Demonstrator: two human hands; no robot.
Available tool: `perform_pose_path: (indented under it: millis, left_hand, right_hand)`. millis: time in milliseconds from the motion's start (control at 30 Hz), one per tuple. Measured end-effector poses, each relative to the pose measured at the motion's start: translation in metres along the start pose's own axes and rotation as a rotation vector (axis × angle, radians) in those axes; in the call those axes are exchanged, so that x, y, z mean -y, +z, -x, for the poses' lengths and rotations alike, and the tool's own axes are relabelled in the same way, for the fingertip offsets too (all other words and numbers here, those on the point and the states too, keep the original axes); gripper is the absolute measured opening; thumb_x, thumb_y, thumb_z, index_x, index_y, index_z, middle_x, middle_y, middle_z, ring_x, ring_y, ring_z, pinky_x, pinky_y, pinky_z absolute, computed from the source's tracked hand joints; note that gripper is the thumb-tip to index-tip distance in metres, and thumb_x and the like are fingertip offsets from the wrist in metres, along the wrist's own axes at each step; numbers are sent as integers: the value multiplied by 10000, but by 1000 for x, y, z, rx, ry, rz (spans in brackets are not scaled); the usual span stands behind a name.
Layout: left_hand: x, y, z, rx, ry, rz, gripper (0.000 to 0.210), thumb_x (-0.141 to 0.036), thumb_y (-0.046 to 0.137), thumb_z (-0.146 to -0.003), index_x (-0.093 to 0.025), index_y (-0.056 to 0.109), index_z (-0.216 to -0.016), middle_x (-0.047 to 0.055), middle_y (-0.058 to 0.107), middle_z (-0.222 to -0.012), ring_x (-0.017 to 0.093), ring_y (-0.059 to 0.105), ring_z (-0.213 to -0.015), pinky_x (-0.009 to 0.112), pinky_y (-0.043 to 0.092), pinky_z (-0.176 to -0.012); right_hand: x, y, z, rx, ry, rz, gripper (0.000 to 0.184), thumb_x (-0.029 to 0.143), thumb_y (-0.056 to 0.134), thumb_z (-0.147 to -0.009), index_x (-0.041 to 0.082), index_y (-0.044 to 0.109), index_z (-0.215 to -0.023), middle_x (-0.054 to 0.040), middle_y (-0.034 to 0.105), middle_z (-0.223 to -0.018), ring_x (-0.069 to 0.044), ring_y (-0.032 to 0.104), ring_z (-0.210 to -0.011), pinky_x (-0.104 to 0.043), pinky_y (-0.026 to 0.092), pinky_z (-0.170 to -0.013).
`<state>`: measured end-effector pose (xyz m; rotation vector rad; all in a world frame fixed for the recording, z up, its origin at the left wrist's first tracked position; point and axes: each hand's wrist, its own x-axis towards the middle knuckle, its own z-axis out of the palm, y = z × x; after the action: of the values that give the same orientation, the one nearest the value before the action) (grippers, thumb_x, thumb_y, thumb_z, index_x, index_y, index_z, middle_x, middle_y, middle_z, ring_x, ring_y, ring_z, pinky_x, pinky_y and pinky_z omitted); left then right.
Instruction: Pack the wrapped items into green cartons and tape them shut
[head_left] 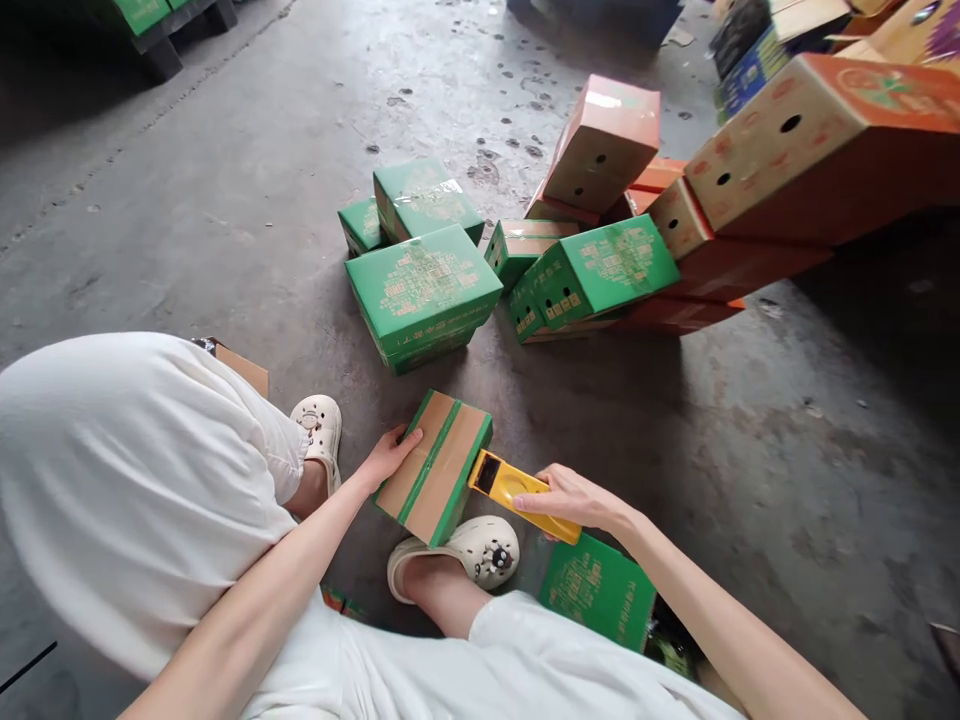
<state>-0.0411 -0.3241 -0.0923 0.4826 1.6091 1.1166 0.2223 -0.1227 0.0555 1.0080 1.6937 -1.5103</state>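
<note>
My left hand [390,458] grips the left side of a small green cardboard box [444,470], its thumb over the edge. The box shows a brown top with green borders and a green stripe down the middle. It is tilted above the floor beside my shoe. My right hand [579,498] is wrapped around a yellow handheld tool [501,477] with a dark window near its front end. The tool's tip is at the right side of the box; I cannot tell whether it touches. What kind of tool it is does not show.
Stacked green boxes [424,280] stand ahead, with more green boxes [615,262] leaning toward orange cartons [795,150] at right. An open green flap [600,590] lies close by my right arm. My pale clogs [480,550] are on the grey concrete floor [247,190].
</note>
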Motion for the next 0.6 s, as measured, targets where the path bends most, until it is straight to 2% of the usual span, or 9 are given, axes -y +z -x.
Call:
perform_pose_path:
  millis: [100, 200, 233, 300, 367, 467, 600]
  left_hand:
    - [-5, 5, -10, -86, -21, -113, 667, -735, 567, -904, -171, 727, -1224, 147, 767, -1202, 385, 680, -1185, 496, 504, -1048]
    - [-17, 3, -21, -276, 38, -209, 700, -665, 664, -879, -176, 646, -1379, 180, 621, -1469, 399, 502, -1434, 493, 358, -1199]
    - [-22, 2, -23, -306, 73, -218, 730, -649, 683, -875, -180, 607, -1431, 174, 561, -1537, 382, 432, -1493, 477, 306, -1236]
    - [-30, -1, -24, -286, 126, -220, 753, -634, 680, -888, -197, 555, -1488, 147, 489, -1607, 347, 365, -1541, 448, 248, -1270]
    - [-34, -5, -23, -269, 119, -224, 728, -629, 663, -903, -219, 550, -1494, 127, 482, -1616, 343, 380, -1534, 448, 248, -1271]
    - [-30, -12, -20, -331, 37, -278, 685, -628, 657, -906, -247, 576, -1469, 127, 527, -1580, 386, 420, -1503, 486, 280, -1250]
    - [-17, -23, -23, -335, -19, -367, 613, -652, 619, -921, -272, 635, -1402, 135, 663, -1430, 415, 491, -1445, 528, 327, -1212]
  right_hand:
    - [11, -1, 5, -11, 9, 32, 677, 847, 704, -672, 181, 683, -792, -67, 741, -742, -233, 705, -672, -255, 499, -539]
    - [28, 4, -7, -16, -19, 50, 698, 858, 688, -688, 180, 705, -851, -55, 747, -776, -221, 702, -675, -249, 501, -548]
    - [35, 7, -14, -17, -36, 54, 701, 862, 680, -698, 181, 709, -863, -51, 747, -783, -217, 701, -676, -249, 505, -555]
    - [51, 13, -30, -24, -73, 84, 698, 865, 664, -720, 182, 714, -855, -48, 747, -787, -211, 699, -684, -245, 505, -567]
    - [68, 19, -45, -37, -107, 132, 692, 866, 637, -753, 184, 715, -841, -47, 750, -795, -204, 698, -704, -233, 493, -572]
    - [85, 25, -61, -67, -144, 211, 684, 860, 617, -785, 183, 712, -825, -54, 761, -835, -201, 700, -751, -215, 459, -556]
    - [81, 23, -68, -47, -158, 237, 689, 864, 592, -802, 186, 705, -844, -55, 762, -845, -206, 704, -776, -214, 452, -566]
